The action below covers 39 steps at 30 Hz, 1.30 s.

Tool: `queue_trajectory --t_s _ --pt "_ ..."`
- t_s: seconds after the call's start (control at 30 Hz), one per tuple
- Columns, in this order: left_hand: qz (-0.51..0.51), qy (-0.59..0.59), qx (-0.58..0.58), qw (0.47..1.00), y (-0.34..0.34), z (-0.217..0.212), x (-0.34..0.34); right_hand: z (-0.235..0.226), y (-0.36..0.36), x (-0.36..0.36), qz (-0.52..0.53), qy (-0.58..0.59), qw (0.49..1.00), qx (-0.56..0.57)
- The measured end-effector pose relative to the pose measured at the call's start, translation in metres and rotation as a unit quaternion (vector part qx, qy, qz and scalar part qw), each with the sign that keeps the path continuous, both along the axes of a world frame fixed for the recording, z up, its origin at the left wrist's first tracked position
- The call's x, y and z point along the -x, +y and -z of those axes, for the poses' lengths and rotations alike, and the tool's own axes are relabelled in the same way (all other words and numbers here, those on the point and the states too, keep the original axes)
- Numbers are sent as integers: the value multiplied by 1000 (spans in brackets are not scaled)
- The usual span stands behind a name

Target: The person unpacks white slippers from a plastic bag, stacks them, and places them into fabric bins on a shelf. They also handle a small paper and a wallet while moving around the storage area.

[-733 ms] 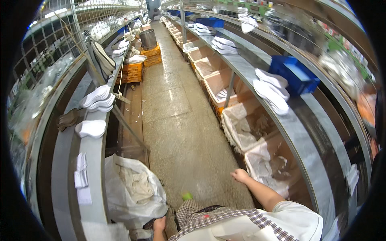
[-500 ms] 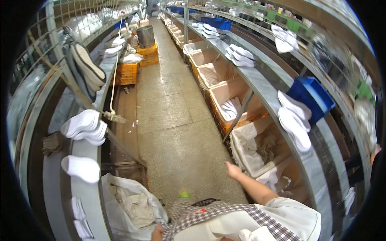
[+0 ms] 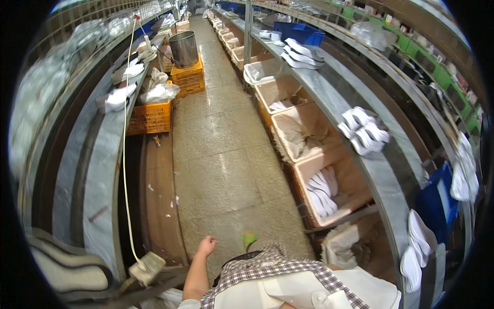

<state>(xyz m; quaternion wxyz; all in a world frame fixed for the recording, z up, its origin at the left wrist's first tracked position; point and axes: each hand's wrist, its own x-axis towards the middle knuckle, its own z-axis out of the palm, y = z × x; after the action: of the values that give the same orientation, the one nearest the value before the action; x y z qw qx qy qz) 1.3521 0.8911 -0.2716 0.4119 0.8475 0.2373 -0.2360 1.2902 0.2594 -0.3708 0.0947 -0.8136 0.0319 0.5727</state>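
My left hand (image 3: pixel 207 246) hangs over the walkway floor (image 3: pixel 226 185), fingers curled in and nothing visible in them. It touches nothing. My right hand does not show; the front of my checked apron and pale top fills the lower middle. Right of me, stacked white shoe-shaped pieces (image 3: pixel 364 130) lie on a long metal shelf (image 3: pixel 383 183), with more white sole-shaped pieces (image 3: pixel 411 260) nearer. Under that shelf, a lined bin (image 3: pixel 339 206) holds several white pieces.
On the left, a cord runs down to a socket box (image 3: pixel 147 268) beside a grey-and-white shoe sole (image 3: pixel 72 268). Farther on, an orange crate (image 3: pixel 150 118) and a metal drum (image 3: pixel 183 49) on stacked orange crates edge the walkway. A blue bin (image 3: pixel 437 198) stands at right.
I have moved forward along the walkway; the shelves, crates and bins are nearer. My left hand has swung forward. My right hand, out over the walkway before, has dropped from view.
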Motion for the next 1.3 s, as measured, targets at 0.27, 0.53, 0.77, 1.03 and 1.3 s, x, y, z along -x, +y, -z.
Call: queue_trajectory --t_s 0.27,0.53,0.77,1.03,1.3 --pt "-270 -11 74 960 151 71 -104 -132 278 -473 15 -310 932 -187" --pt "35 227 -49 972 311 165 -323 -160 445 -772 -14 -291 945 -151" --pt "-63 -21 -19 998 388 17 -771 -111 433 -902 73 -187 972 -124" --pt "-71 -60 94 991 422 -57 -1138 -9 462 -1163 -209 -54 970 -112" --pt "-148 4 182 972 481 -71 -1354 -176 687 -1578 113 -297 890 -326"
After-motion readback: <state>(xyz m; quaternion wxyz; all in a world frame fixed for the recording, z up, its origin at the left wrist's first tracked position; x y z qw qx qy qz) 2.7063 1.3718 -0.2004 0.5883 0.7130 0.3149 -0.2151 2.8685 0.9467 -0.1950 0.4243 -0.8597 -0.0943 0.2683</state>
